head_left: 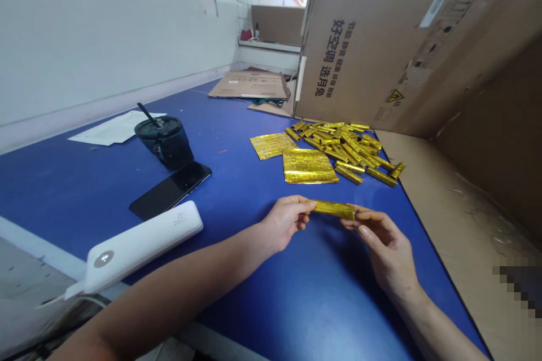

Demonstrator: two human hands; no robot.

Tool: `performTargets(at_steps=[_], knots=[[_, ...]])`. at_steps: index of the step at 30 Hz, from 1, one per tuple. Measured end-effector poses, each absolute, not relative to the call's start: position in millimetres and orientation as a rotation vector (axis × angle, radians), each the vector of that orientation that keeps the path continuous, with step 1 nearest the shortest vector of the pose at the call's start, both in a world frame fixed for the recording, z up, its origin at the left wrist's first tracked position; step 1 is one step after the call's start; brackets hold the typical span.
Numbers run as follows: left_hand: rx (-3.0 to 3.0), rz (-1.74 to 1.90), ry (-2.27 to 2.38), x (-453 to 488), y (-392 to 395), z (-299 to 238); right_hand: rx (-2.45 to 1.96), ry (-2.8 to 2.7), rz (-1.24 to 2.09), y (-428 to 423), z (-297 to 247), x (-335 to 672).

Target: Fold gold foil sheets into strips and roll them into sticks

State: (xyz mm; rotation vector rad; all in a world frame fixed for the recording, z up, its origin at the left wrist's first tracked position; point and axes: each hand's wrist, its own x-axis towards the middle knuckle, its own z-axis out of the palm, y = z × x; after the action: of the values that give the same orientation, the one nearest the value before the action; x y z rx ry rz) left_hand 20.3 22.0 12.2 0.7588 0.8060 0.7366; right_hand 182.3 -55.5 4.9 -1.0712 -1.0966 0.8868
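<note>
A small gold foil roll (334,208) is held level above the blue table between my two hands. My left hand (288,217) pinches its left end between thumb and fingers. At the right end, the fingers of my right hand (387,242) curl against the roll and under it, while the thumb stands a little apart. Just beyond my hands lie two flat gold foil sheets, a nearer sheet (309,166) and a farther sheet (271,145), partly overlapping. Behind and right of them is a loose pile of gold rolls (347,146).
On the left of the blue table (237,203) are a white oblong device (144,245), a black phone (171,189), a dark cup with a straw (167,141) and white paper (112,128). A large cardboard box (372,39) borders the back right; flattened cardboard (249,86) lies behind.
</note>
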Motion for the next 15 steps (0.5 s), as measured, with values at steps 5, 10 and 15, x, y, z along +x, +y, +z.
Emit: performTargets(at_steps=[5, 10, 15], knots=[[0.730, 0.701, 0.755, 21.6, 18.2, 10.0, -1.209, -1.300, 0.809, -56.5, 5.5, 182.7], [0.733, 0.738, 0.759, 21.9, 18.0, 10.5, -1.230, -1.376, 0.857, -57.0, 9.0, 182.8], [0.979, 0.891, 0.822, 23.0, 16.1, 14.0, -1.283, -1.399, 0.861, -57.0, 12.5, 182.6]])
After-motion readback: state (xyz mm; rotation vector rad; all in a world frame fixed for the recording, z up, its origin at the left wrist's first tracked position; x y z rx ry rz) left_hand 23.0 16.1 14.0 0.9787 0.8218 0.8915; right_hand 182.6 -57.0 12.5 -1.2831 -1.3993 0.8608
